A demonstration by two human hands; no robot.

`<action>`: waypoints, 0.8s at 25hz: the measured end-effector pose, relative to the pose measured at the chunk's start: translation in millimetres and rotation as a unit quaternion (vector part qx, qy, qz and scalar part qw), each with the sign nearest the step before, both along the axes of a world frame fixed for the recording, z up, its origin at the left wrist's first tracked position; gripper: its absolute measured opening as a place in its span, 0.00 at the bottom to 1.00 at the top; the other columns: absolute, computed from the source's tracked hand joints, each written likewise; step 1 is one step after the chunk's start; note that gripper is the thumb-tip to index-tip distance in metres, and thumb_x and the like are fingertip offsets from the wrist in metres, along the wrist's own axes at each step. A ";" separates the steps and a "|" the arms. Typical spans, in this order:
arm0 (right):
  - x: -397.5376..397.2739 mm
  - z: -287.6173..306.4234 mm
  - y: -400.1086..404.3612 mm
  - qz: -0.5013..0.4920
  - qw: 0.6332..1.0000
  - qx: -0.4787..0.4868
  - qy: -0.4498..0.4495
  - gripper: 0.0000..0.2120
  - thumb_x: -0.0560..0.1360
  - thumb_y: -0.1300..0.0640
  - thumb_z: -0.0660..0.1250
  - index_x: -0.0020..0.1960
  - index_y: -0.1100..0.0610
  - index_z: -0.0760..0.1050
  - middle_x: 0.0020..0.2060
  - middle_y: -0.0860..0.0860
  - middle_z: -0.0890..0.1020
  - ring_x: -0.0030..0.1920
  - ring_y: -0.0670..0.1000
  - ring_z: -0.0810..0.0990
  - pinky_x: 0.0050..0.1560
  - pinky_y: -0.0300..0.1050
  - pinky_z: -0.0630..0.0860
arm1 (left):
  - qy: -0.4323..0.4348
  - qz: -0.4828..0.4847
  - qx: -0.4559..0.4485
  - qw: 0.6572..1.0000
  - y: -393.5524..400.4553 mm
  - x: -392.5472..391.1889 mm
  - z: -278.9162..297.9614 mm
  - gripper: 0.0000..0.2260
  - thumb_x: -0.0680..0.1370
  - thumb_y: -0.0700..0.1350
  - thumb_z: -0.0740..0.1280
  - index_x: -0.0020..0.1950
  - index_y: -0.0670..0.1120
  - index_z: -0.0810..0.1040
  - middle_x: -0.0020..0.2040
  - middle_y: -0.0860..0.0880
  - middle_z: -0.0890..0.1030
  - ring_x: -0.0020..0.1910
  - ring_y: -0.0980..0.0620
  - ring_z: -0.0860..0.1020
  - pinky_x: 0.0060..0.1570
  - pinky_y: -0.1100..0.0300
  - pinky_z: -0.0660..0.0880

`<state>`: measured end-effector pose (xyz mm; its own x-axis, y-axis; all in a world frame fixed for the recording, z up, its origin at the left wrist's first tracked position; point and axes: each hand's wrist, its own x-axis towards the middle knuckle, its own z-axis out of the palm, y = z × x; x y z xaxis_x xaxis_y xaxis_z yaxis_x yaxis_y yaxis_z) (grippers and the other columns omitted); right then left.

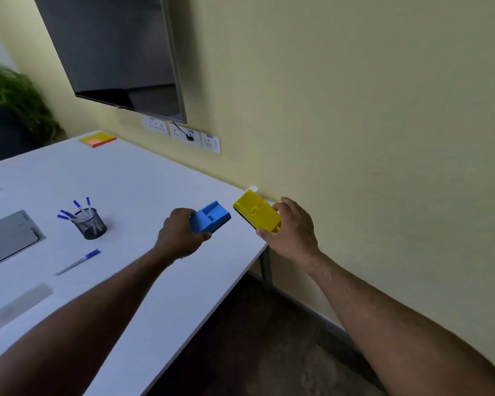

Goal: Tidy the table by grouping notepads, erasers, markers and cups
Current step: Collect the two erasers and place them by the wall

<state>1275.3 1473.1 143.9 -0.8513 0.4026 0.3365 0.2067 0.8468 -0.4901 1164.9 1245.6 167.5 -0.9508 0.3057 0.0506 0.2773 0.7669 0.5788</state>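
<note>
The white desk (132, 178) fills the left and centre of the view, its right-hand corner near the yellow wall, and the step in hand looks like the grouping of the erasers: both are off the surface and held close together above that corner. The left hand (180, 232) has its fingers curled round the near end of the blue whiteboard eraser (210, 217), grasping it; the right hand (290, 227) grips the yellow whiteboard eraser (256, 210) by its near end, thumb below and fingers over the far side. The blue eraser's long axis runs from about 8 o'clock to 2 o'clock, free end pointing to 2 o'clock, plastic back upward. The yellow one's long axis runs from about 4 o'clock to 10 o'clock, free end pointing to 10 o'clock, its dark felt face turned down and left. The two free ends are near each other but apart. The next move, I judge, calls for setting both down side by side, long axes parallel, on a bare patch of desk clear of the edge. At 9 o'clock from the hands stands a black mesh pen cup (90, 224) with blue-capped pens; at 8 o'clock a loose blue-capped pen (77, 262) lies flat, not yet gathered. At 11 o'clock, near the far corner, sits a yellow and orange sticky-note pad (97, 139).
</note>
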 end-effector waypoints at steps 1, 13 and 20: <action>-19.1 -5.7 4.5 0.011 1.000 -0.002 -0.005 0.32 0.67 0.38 0.70 0.64 0.54 0.69 0.70 0.52 0.67 0.70 0.54 0.65 0.70 0.52 0.60 | -0.004 0.008 -0.018 1.000 5.0 -12.2 -8.1 0.29 0.71 0.51 0.76 0.67 0.45 0.71 0.63 0.45 0.73 0.55 0.47 0.74 0.52 0.48 0.78; -289.1 -93.5 59.4 0.128 0.981 -0.120 -0.077 0.29 0.67 0.44 0.74 0.62 0.56 0.70 0.64 0.53 0.72 0.63 0.55 0.72 0.59 0.49 0.72 | -0.118 0.217 -0.012 0.969 66.5 -188.7 -123.6 0.27 0.71 0.52 0.75 0.66 0.45 0.71 0.60 0.46 0.74 0.54 0.47 0.75 0.52 0.48 0.77; -437.0 -139.3 76.7 0.106 0.960 -0.189 -0.177 0.29 0.68 0.41 0.72 0.63 0.51 0.68 0.52 0.52 0.76 0.48 0.55 0.78 0.41 0.44 0.70 | -0.289 0.405 0.234 0.836 129.3 -299.6 -157.9 0.24 0.70 0.54 0.76 0.57 0.47 0.68 0.50 0.48 0.74 0.45 0.52 0.75 0.35 0.59 0.73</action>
